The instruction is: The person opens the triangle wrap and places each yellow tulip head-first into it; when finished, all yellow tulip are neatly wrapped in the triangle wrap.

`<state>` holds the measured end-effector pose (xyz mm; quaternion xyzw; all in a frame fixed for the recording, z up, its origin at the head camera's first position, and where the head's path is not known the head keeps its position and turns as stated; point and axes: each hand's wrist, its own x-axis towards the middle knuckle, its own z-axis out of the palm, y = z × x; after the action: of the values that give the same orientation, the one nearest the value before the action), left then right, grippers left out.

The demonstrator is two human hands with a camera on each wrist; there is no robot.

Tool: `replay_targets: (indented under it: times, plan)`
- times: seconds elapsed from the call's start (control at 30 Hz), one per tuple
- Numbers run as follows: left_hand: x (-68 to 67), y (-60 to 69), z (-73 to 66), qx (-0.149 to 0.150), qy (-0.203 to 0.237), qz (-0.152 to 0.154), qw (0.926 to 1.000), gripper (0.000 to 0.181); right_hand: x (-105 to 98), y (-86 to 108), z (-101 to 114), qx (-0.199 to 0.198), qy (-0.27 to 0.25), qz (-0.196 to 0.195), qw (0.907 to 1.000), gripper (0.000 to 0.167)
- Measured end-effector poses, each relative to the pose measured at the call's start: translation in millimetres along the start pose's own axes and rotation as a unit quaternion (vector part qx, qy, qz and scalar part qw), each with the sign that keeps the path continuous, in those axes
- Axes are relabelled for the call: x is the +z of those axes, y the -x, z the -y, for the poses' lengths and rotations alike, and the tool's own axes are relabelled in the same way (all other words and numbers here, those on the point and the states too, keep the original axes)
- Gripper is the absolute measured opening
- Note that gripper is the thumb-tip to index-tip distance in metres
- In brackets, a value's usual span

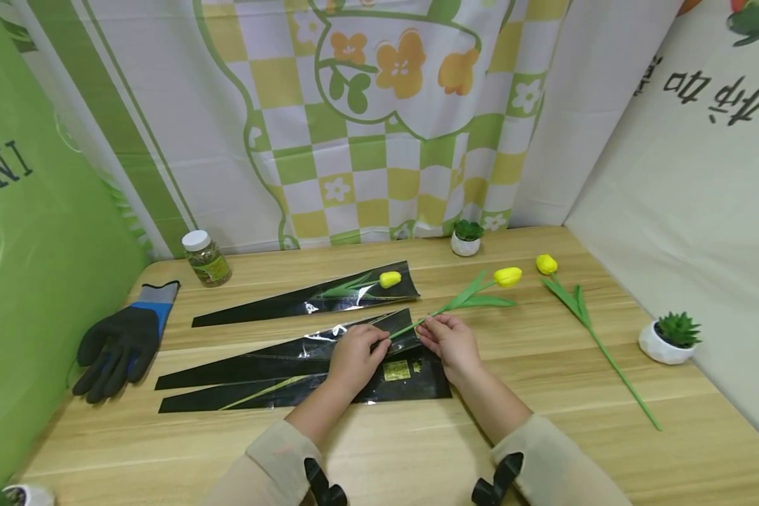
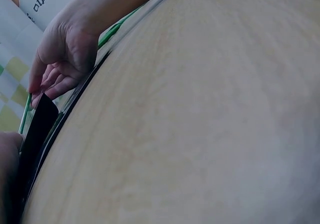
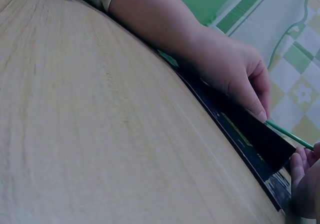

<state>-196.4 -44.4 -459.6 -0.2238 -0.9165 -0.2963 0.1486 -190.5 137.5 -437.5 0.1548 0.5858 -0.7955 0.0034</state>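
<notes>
**Long-stemmed yellow tulip with green leaves (image 1: 457, 302) found gripped at two points**

The bare left hand (image 1: 354, 355) pinched the lower stem between thumb and fingers. The bare right hand (image 1: 452, 344) pinched the same stem a little nearer the leaves. The tulip slanted above the wide end of the middle tapered black plastic sleeve (image 1: 278, 357), bloom pointing away to the right. A raised sleeve edge stood right beside the right fingers; whether they also held it, I could not tell.

Just nearer the person lay a tapered black sleeve with a gold label (image 1: 417, 385), partly beneath the forearms. Beyond the middle one, a third clear-and-black sleeve (image 1: 278, 309) contained a short-showing yellow tulip (image 1: 389, 280). A loose yellow tulip with a green stem (image 1: 585, 323) lay to the right on the pale wood-grain table (image 1: 417, 457). A black, blue and grey work glove (image 1: 123, 344) lay at left.
</notes>
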Motion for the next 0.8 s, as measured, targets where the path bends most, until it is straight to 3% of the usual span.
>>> replay_targets:
  times: [0.3,0.53,0.8]
  plan:
    - [0.7,0.5,-0.3,0.0,0.003,-0.003,1.0,0.015,-9,-3.5,7,0.011,-0.012,-0.007,0.9998,0.019]
    - [0.5,0.5,-0.4,-0.003,0.005,0.003,1.0,0.015,-23,-5.1,20,0.0,-0.024,-0.022,0.9995,0.012]
    - [0.2,1.2,-0.7,-0.005,0.005,0.007,0.9999,0.016,-41,-8.1,33,-0.012,-0.027,-0.056,0.998,0.015]
